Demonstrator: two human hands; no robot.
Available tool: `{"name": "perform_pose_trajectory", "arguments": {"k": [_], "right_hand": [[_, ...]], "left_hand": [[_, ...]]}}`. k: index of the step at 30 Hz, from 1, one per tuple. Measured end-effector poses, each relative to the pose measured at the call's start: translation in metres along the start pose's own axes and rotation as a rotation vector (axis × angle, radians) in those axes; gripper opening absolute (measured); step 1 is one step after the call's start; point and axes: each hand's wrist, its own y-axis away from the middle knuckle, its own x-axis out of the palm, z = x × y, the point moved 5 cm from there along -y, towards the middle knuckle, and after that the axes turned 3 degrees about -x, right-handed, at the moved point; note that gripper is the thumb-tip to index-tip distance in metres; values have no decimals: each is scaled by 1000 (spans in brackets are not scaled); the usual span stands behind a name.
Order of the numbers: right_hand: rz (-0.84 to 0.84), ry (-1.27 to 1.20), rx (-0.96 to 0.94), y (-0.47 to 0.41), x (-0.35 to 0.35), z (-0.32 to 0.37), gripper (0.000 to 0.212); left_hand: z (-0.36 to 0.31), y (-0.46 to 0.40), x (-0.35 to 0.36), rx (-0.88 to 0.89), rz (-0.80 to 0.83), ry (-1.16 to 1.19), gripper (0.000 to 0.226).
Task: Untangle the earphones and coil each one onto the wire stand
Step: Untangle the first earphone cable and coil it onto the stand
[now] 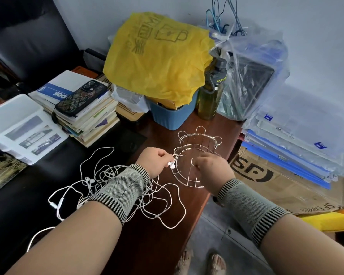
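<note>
The wire stand (195,157) lies tipped on its side near the middle of the table (167,235), its looped rim up toward 12 o'clock. The left hand (153,163), at the stand's 9 o'clock, pinches an earbud and thin cord against the frame, a grasping grip. The right hand (213,173), at its 4 o'clock, curls its fingers round the stand's wires and holds it. Both wrists wear knitted grey bands. The white earphones (111,187) sprawl in a loose knot at 8 o'clock, cords looping under the left forearm. A yellow bag (157,56) sits at 12 o'clock, a phone (81,98) on books at 10 o'clock.
</note>
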Motion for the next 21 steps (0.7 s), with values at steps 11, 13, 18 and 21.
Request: {"name": "perform_pose_trajectory", "arguments": {"k": [11,13,18,21], "right_hand": [[-311,-87,250,10,-24,-68,19],[-365,-167,259,19,-23,-54,17],[-14,-834,529,21,26,-18,37],[60,-1166,613,17,35,-1,31]], "left_hand": [[-11,2,42,-85,233,183,12],[-9,3,43,-79,231,168,13],[-6,12,45,-49,263,161,13],[-4,19,45,-25,291,122,16]]}}
